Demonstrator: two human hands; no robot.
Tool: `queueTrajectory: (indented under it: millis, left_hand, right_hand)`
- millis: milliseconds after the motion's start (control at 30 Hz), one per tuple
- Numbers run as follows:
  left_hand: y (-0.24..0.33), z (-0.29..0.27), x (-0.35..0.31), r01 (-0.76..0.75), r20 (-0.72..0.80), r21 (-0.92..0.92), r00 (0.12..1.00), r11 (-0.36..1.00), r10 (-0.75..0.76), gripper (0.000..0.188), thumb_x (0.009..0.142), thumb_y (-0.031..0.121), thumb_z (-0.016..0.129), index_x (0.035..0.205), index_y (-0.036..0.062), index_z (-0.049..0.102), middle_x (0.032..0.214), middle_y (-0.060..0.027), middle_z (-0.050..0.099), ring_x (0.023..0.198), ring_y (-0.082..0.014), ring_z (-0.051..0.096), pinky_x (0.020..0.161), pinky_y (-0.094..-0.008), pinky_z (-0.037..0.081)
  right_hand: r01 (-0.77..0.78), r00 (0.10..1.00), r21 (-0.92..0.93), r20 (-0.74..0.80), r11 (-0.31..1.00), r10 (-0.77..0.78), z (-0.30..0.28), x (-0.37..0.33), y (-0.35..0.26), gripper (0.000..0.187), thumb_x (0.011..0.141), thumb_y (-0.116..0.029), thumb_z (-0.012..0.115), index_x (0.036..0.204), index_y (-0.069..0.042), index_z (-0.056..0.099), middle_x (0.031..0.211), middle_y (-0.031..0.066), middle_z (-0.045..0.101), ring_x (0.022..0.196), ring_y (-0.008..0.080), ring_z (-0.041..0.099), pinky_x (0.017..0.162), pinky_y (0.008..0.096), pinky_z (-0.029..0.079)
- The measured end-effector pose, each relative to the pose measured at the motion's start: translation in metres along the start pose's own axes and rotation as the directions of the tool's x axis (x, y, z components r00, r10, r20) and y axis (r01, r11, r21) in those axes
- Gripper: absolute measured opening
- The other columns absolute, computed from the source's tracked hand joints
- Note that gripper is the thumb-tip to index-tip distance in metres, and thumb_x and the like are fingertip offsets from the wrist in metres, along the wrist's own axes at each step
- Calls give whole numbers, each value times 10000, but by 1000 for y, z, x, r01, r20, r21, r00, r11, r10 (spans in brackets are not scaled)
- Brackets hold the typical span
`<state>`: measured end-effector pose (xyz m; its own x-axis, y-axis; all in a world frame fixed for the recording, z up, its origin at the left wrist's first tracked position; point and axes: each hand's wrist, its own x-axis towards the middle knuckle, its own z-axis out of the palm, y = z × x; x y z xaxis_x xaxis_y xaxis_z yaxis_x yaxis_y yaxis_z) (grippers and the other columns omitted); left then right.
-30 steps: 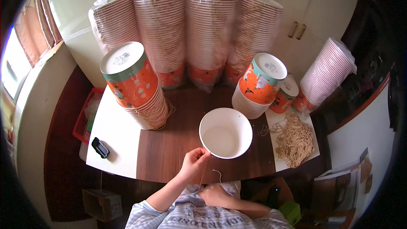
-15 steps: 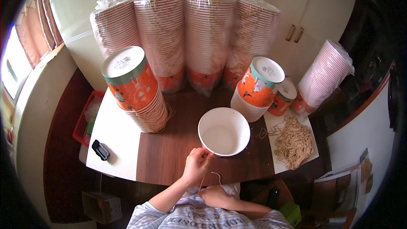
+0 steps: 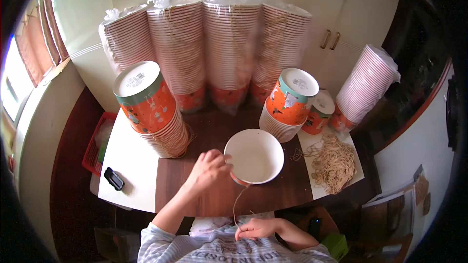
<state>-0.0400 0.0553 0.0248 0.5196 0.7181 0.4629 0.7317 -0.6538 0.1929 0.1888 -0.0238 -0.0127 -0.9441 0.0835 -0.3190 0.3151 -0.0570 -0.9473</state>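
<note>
Nearest, my right hand point(image 3: 256, 228) pinches a thin cord point(image 3: 234, 208) running toward twelve o'clock to the bucket point(image 3: 254, 156), which stands on the tabletop point(image 3: 287, 190) at three o'clock from my left hand point(image 3: 210, 168), its fingers curled, their grip unclear to me, with plastic-wrapped stacks point(image 3: 233, 44) beyond.

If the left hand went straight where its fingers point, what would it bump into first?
Probably the open white-lined tub: the left hand's fingertips point at its left rim and overlap it in the picture. Depth is unclear, so the hand might pass above the rim.
</note>
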Motion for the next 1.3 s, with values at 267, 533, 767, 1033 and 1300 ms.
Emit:
queueTrajectory:
  millis: [267,533,767,1033,1300]
  left_hand:
    - [81,-3,-9,-22,-70,-479,997,878,-13,264,763,111,587,1016,39,563,1042,-100,559,909,-241,548,732,-329,449]
    - [97,-4,-25,207,153,-856,977,473,-151,175,813,127,584,943,10,583,814,-105,562,771,-231,533,675,-323,440]
    - [76,-14,-26,341,217,-811,930,475,-297,108,775,98,634,829,6,616,715,-77,561,643,-150,537,548,-267,434]
    - [42,-28,-8,357,135,-599,927,716,-349,111,752,108,641,800,17,601,727,-112,569,647,-233,554,561,-302,455]
    - [18,-24,23,288,126,-621,954,729,-271,144,733,61,614,863,11,578,782,-137,593,728,-257,598,625,-325,480]
  right_hand:
    - [789,606,521,-579,325,-545,-6,-8,-41,295,913,-289,394,826,-47,539,474,21,388,385,87,271,405,251,226]
    - [972,211,235,-843,14,-495,-35,-11,-82,217,935,-252,305,903,-93,450,481,-12,295,402,89,209,425,252,216]
    - [977,162,81,-886,200,-435,-57,-20,-81,222,929,-274,342,903,-97,473,474,-24,277,394,73,188,415,233,194]
    - [624,236,-180,-884,760,-404,-71,-18,-87,270,919,-266,384,833,-49,519,494,-26,336,422,48,243,423,217,197]
    - [-66,500,-556,-737,829,-454,-99,6,-79,339,804,-199,592,1098,-57,497,910,66,628,855,227,606,740,330,461]
